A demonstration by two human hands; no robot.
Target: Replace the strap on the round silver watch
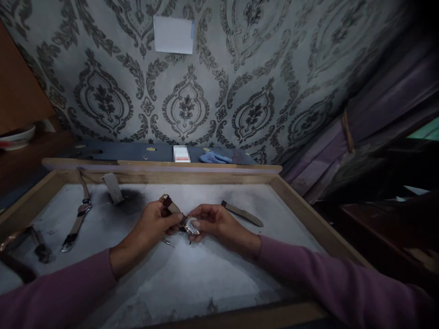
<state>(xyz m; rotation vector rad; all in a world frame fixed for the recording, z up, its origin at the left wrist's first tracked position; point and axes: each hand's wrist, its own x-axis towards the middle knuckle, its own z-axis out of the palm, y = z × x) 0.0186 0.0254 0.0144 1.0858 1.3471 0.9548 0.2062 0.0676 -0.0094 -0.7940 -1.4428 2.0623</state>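
My left hand (151, 226) pinches a brown watch strap (174, 208) with a gold-coloured buckle at its far end. Closed around the edge of a round, shiny watch case (192, 225) is my right hand (222, 224), its thumb resting on the case. The strap's near end meets the case between the two hands; whether it is attached, I cannot tell. Just below my left fingers lies a thin metal tool (168, 243). A separate strap piece (243, 214) rests on the white surface beyond my right hand.
A wooden-rimmed tray (199, 175) surrounds the work surface. On its left lie a wristwatch (83, 208), a light strap (113, 188) and more dark straps (41, 250). Behind the rim are a small white box (181, 154) and a blue cloth (215, 157). A curtain (322, 132) hangs at right.
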